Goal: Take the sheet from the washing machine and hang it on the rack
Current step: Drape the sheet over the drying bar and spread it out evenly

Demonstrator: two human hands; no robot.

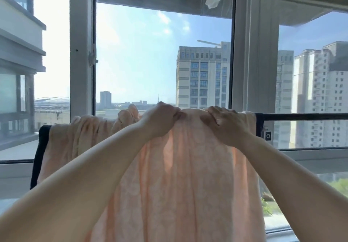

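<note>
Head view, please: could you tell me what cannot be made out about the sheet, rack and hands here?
- Black metal rack bar: its middle is hidden under the peach patterned cotton sheet.
- Sheet's bottom hem: cut off by the lower edge.
- Left hand and right hand: fingertips are buried in cloth folds.
- Washing machine: out of view.

Person's two forearms and hands as seen from the head camera: left hand [160, 121] and right hand [225, 124], both bare. No sleeve shows on either forearm. No glove, ring, watch or bracelet is visible.
</note>
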